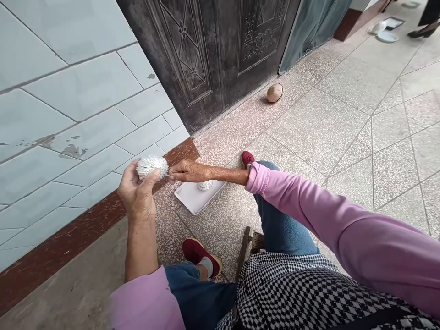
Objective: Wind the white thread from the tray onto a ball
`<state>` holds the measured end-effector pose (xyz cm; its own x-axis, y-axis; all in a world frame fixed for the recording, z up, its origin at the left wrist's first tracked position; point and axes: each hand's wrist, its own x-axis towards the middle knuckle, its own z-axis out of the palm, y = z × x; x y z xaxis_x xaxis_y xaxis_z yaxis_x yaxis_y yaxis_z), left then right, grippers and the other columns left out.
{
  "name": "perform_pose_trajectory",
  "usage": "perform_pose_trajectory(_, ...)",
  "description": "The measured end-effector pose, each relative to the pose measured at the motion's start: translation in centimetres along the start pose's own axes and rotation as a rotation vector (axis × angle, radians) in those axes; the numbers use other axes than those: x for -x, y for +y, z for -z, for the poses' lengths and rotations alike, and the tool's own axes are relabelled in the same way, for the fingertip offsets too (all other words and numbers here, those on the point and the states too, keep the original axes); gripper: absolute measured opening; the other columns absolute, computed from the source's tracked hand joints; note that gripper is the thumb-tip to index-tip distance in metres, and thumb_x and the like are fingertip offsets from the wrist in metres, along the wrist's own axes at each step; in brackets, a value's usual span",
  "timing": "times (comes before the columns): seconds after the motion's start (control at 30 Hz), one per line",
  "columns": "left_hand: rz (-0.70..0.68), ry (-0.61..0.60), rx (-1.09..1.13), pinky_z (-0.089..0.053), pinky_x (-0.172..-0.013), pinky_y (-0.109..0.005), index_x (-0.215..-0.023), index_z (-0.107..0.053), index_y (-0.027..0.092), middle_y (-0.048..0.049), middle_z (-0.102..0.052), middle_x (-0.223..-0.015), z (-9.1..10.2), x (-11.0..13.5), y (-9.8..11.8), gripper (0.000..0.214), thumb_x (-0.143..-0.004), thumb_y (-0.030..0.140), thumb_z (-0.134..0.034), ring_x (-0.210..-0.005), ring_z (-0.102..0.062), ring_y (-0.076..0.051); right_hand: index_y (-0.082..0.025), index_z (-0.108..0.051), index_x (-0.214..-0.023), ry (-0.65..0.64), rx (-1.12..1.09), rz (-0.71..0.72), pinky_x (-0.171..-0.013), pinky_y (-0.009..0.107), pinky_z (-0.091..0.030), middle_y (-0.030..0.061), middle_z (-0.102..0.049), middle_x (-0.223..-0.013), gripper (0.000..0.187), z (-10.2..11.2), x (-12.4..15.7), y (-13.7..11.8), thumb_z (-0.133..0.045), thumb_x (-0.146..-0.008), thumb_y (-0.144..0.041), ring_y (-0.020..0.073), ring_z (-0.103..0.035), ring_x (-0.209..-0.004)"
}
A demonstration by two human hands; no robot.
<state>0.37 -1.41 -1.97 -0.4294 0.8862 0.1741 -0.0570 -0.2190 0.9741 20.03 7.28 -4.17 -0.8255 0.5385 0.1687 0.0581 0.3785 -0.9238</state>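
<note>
A round white pom-pom (151,167) with short, spiky strands is gripped in my left hand (139,190), raised in front of the tiled wall. The thumb presses on its near side and the fingers curl round behind it. My right hand (187,172) reaches across to the pom-pom's right edge, its fingers pinched together. What they hold, if anything, is too small to make out. Below my right wrist, a white tray (195,200) lies on the floor, and a small white ball (205,185), perhaps of wound string, rests in it. My right forearm partly covers the tray.
A tiled wall (89,87) rises at the left, beside a dark carved door (220,55). A tan ball (275,93) lies on the floor near the door. A wooden stool (245,245) shows under me. Dishes (387,36) and a person's foot (424,31) are at the far right.
</note>
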Motion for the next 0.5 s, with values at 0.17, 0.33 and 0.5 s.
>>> perform_pose_trajectory(0.17,0.049,0.008,-0.061,-0.075,-0.100,-0.040,-0.128,-0.090,0.028,-0.0084,-0.089,-0.137,-0.3,0.4,0.6,0.072,-0.066,0.041,-0.123,-0.126,-0.082,-0.031,-0.016,-0.071,-0.099,0.026,0.003,0.009,-0.083,0.027,-0.045,-0.0014,-0.064,-0.089,0.029,-0.1,0.4,-1.0,-0.070,-0.128,-0.017,0.0146,-0.058,-0.086)
perform_pose_trajectory(0.33,0.253,-0.113,0.063,-0.075,-0.085,-0.037,-0.133,-0.085,0.028,-0.0112,-0.085,-0.136,-0.3,0.7,1.1,0.079,-0.067,0.048,-0.123,-0.111,-0.081,-0.029,-0.015,-0.071,-0.098,-0.009,-0.027,0.045,-0.083,0.025,-0.044,-0.0032,-0.061,-0.086,0.033,0.2,0.5,-1.1,-0.069,-0.130,-0.020,0.0128,-0.055,-0.085)
perform_pose_trajectory(0.5,0.242,-0.072,0.046,-0.074,-0.084,-0.039,-0.125,-0.081,0.028,-0.0070,-0.085,-0.121,-0.8,0.8,0.9,0.071,-0.068,0.048,-0.120,-0.097,-0.078,-0.026,-0.016,-0.071,-0.098,-0.033,-0.057,0.058,-0.085,0.025,-0.046,-0.0022,-0.065,-0.087,0.030,-0.1,0.5,-1.3,-0.071,-0.129,-0.018,0.0138,-0.059,-0.087)
